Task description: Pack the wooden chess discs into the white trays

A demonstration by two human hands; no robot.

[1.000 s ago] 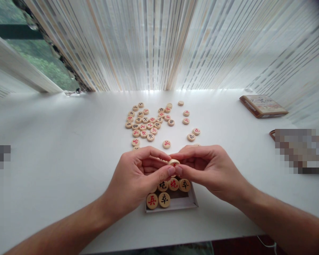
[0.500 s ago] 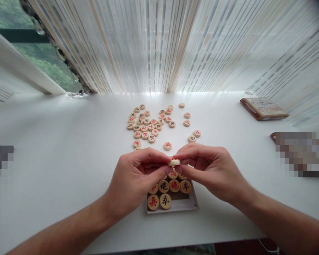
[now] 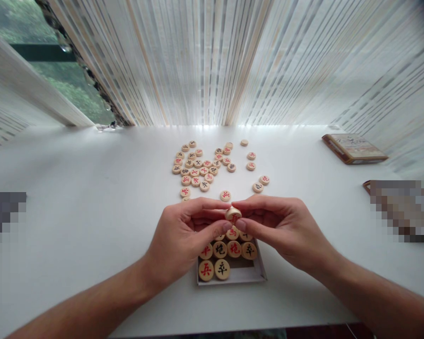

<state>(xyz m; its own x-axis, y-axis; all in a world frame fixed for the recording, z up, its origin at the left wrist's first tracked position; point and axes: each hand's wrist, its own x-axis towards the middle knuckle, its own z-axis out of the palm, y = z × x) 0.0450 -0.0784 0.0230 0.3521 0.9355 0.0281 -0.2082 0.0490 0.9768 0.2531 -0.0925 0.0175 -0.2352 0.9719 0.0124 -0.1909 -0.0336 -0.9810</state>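
Observation:
Between the fingertips of my left hand (image 3: 191,230) and my right hand (image 3: 275,223) is one round wooden Chinese chess piece (image 3: 232,215), tilted so its red character partly shows. Both hands pinch it from opposite sides, thumbs nearest me. Just below sits a shallow cardboard box (image 3: 259,275) holding rows of larger-looking pieces marked in red and black. Its front row has a red-marked piece (image 3: 206,270) and a black-marked piece (image 3: 222,269), with bare box floor to their right. My fingers cover the box's back part.
Beyond my hands, several loose chess pieces (image 3: 195,173) are scattered on the white table (image 3: 92,212). At the right lie a brown-edged box (image 3: 356,147) and a blurred-out object (image 3: 403,207). A dark blurred shape (image 3: 3,214) is at the left edge. Striped curtains (image 3: 183,61) hang behind the table.
The held piece has turned from edge-on to tilted, so its red character now shows. Both hands keep their pinch. The whole view has shifted slightly.

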